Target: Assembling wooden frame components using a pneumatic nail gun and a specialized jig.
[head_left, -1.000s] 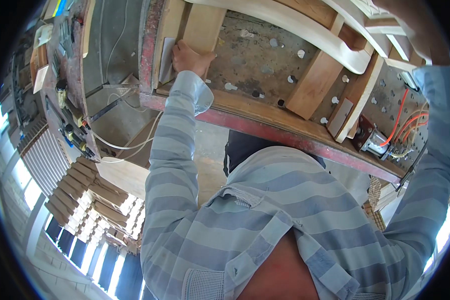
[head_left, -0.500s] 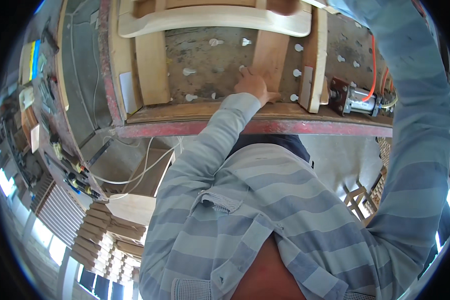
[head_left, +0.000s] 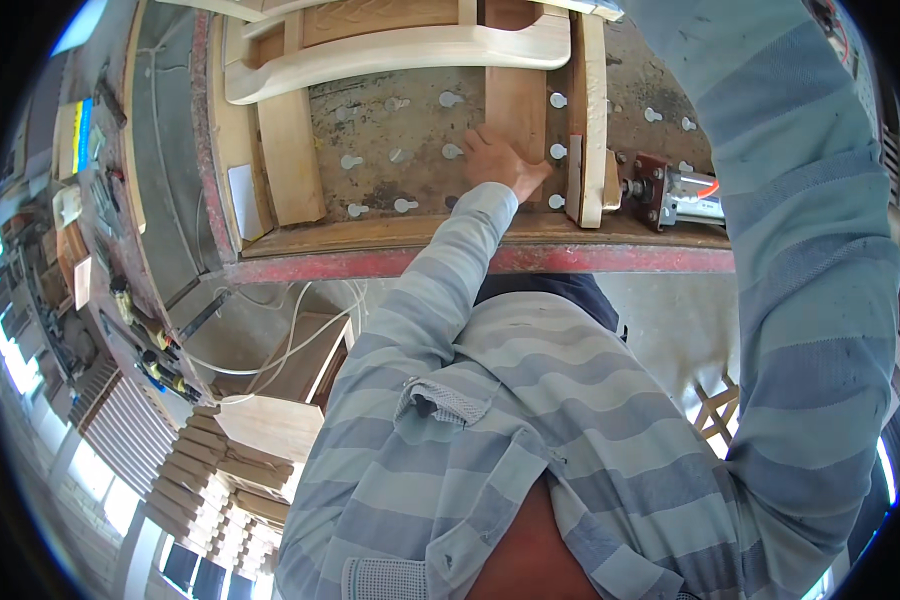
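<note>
The left hand (head_left: 503,160) lies flat on the lower end of an upright wooden slat (head_left: 516,100), fingers together and pressed on the wood, pinching nothing. The slat runs away from the fingertips up to a curved pale rail (head_left: 390,52) that crosses the jig table (head_left: 400,235). Just right of the fingers stands a narrow wooden stile (head_left: 593,120), and beyond it a pneumatic clamp (head_left: 670,195) points its ram at that stile. Round metal pegs (head_left: 446,150) dot the board left of the fingers. The right hand is out of view past the top edge; only its striped sleeve (head_left: 770,200) shows, so I cannot tell its fingers. The risk, as I judge it: fingertips lie near the slat's right edge, and if the clamp closes they may be nipped, or the slat may skew.
</note>
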`<act>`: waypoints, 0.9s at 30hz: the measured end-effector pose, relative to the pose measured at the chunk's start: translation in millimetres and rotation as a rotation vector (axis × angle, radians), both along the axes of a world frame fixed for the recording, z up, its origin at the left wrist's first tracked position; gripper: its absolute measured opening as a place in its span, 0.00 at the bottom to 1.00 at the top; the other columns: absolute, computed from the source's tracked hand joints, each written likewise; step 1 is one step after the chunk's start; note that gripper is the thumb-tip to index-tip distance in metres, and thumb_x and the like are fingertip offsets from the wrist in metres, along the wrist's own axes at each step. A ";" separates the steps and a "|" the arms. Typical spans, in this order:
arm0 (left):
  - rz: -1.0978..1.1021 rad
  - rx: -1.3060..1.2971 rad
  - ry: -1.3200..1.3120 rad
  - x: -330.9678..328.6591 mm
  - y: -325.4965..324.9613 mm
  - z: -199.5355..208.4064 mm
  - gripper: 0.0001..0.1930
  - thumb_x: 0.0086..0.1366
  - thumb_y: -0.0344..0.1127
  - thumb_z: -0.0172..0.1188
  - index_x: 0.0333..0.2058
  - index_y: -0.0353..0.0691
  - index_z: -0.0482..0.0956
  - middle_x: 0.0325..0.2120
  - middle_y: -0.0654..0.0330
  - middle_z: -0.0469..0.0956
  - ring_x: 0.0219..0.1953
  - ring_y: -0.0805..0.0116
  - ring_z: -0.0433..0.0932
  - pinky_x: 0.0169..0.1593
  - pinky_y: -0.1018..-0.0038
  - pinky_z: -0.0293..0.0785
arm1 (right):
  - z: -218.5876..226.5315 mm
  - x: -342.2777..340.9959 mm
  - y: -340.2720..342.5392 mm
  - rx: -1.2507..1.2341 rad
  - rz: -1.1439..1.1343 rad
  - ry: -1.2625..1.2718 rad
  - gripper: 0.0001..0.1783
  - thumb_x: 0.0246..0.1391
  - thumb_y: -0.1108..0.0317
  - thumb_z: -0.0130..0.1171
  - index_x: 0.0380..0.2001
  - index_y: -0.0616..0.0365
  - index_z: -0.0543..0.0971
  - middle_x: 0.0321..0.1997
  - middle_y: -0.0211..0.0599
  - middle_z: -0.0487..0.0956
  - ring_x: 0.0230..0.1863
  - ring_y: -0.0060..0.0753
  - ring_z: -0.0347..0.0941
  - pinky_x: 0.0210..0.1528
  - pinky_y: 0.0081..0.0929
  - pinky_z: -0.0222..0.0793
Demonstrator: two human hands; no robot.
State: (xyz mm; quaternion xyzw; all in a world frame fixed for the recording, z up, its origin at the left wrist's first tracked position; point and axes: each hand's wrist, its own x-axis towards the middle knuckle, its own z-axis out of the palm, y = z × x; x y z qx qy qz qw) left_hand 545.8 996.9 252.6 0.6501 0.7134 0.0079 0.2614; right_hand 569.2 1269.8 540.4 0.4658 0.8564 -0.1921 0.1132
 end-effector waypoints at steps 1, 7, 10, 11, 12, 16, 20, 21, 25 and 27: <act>0.009 0.005 0.008 -1.1 -0.2 2.4 0.45 0.39 0.60 0.71 0.45 0.30 0.63 0.43 0.47 0.65 0.43 0.53 0.69 0.48 0.65 0.72 | -12.5 3.5 -7.1 0.186 0.044 0.046 0.43 0.28 0.63 0.70 0.53 0.64 0.68 0.42 0.54 0.78 0.42 0.57 0.74 0.46 0.48 0.71; 0.011 -0.009 0.008 -5.0 -3.8 -2.7 0.42 0.40 0.57 0.71 0.46 0.31 0.65 0.43 0.45 0.67 0.43 0.51 0.70 0.49 0.62 0.71 | -24.6 12.6 -13.4 0.466 0.086 0.159 0.45 0.29 0.63 0.69 0.55 0.65 0.67 0.45 0.56 0.77 0.46 0.58 0.72 0.52 0.48 0.68; 0.093 0.127 -0.036 -42.4 -1.6 1.0 0.41 0.41 0.57 0.70 0.46 0.31 0.66 0.44 0.44 0.67 0.43 0.50 0.70 0.49 0.62 0.70 | -24.4 11.7 -17.2 0.456 0.057 0.179 0.47 0.30 0.64 0.69 0.58 0.65 0.64 0.51 0.58 0.73 0.49 0.61 0.70 0.53 0.50 0.67; 0.118 0.193 -0.070 -56.5 -0.7 3.2 0.41 0.41 0.57 0.70 0.46 0.32 0.66 0.44 0.44 0.68 0.44 0.49 0.70 0.50 0.61 0.70 | -24.1 11.3 -18.9 0.448 0.032 0.173 0.48 0.30 0.65 0.68 0.59 0.64 0.63 0.54 0.59 0.71 0.50 0.62 0.69 0.54 0.50 0.66; 0.139 0.259 -0.106 -71.6 0.7 4.6 0.41 0.41 0.57 0.70 0.46 0.32 0.67 0.44 0.44 0.68 0.44 0.49 0.69 0.50 0.61 0.70 | -25.2 10.4 -19.1 0.439 0.004 0.165 0.49 0.30 0.65 0.68 0.60 0.64 0.62 0.56 0.61 0.68 0.51 0.63 0.68 0.55 0.51 0.66; 0.217 0.428 0.284 -221.4 45.0 -2.9 0.43 0.43 0.56 0.70 0.50 0.30 0.67 0.46 0.43 0.69 0.48 0.46 0.69 0.52 0.59 0.69 | -30.7 16.4 -20.8 0.547 0.004 0.095 0.52 0.30 0.66 0.68 0.63 0.61 0.59 0.60 0.60 0.64 0.54 0.64 0.66 0.56 0.51 0.65; 0.257 0.269 0.410 -324.0 43.1 -13.5 0.44 0.40 0.55 0.72 0.50 0.30 0.67 0.46 0.43 0.69 0.48 0.47 0.69 0.54 0.61 0.69 | -10.4 -2.4 -26.5 0.413 -0.046 0.065 0.55 0.30 0.66 0.68 0.66 0.57 0.55 0.62 0.60 0.62 0.56 0.64 0.64 0.58 0.51 0.64; 0.294 0.129 0.334 -336.5 45.7 -12.9 0.44 0.39 0.55 0.72 0.49 0.30 0.68 0.46 0.43 0.69 0.48 0.47 0.70 0.55 0.62 0.68 | -1.8 -6.0 -29.2 0.330 -0.078 0.057 0.57 0.30 0.66 0.68 0.67 0.56 0.54 0.63 0.60 0.62 0.57 0.64 0.64 0.58 0.50 0.64; 0.342 -0.003 0.202 -337.6 57.3 -11.4 0.43 0.38 0.53 0.73 0.49 0.30 0.67 0.46 0.43 0.69 0.50 0.46 0.69 0.56 0.61 0.68 | -12.3 19.6 -17.2 0.133 0.102 0.504 0.59 0.29 0.66 0.69 0.69 0.54 0.51 0.64 0.60 0.60 0.59 0.64 0.62 0.60 0.50 0.62; 0.368 -0.001 0.156 -330.5 58.8 -6.9 0.43 0.38 0.52 0.72 0.48 0.30 0.65 0.46 0.43 0.69 0.51 0.45 0.68 0.57 0.59 0.68 | -23.4 34.6 -9.9 0.000 0.337 0.963 0.61 0.29 0.65 0.70 0.69 0.54 0.50 0.64 0.60 0.58 0.60 0.64 0.61 0.61 0.50 0.61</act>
